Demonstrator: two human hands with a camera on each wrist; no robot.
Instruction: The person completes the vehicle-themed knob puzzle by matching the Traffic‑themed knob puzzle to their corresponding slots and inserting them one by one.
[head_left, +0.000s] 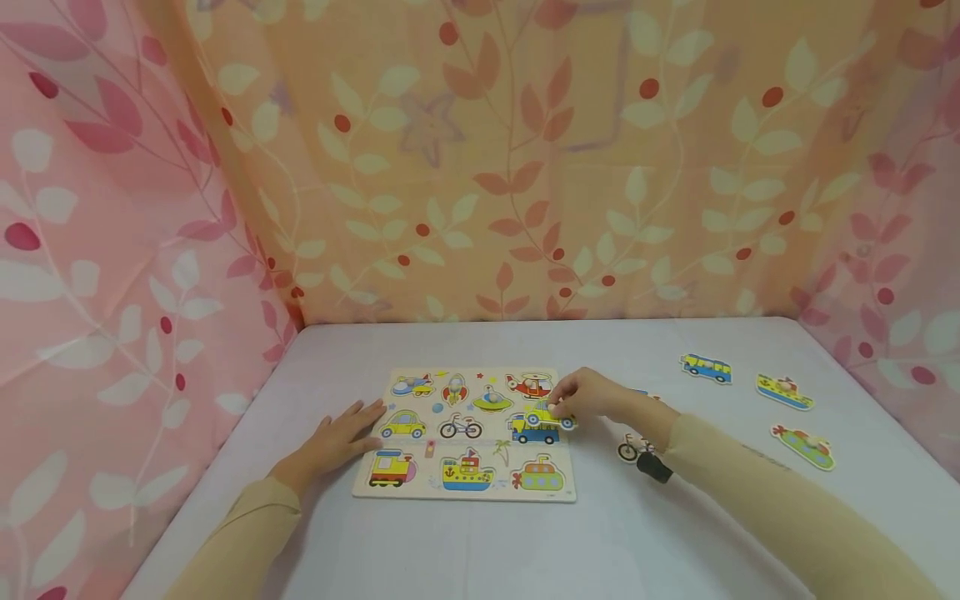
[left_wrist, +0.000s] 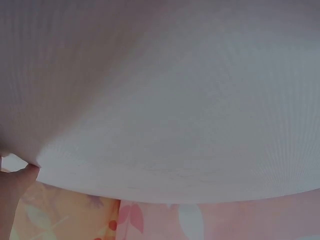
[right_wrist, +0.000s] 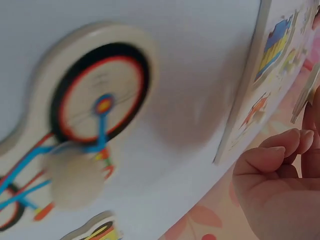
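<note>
Pinching: right grip [head_left: 588, 393], fingertips on the car [head_left: 542, 415], over the board's [head_left: 431, 468] right side, above the bus picture [head_left: 536, 434]; contact with the board cannot be told. Risk: so slight a hold could slip, dropping the car askew. Left grip [head_left: 341, 434]: fingers extended at the board's left edge; light pressure could let it slide on the desk [head_left: 480, 550]. Bicycle [right_wrist: 92, 117]: loose below the right wrist; a lowered sleeve [head_left: 750, 483] could drag it.

1. The yellow car piece [head_left: 542, 415] partly hides the blue bus picture [head_left: 536, 436].
2. The right wrist [head_left: 651, 417] covers most of one unidentifiable piece [head_left: 643, 392].
3. Right wrist view: the bicycle piece [right_wrist: 90, 95] is cropped; its knob [right_wrist: 76, 180] blurs.
4. Left wrist view: the edge crops the left hand [left_wrist: 11, 192].
</note>
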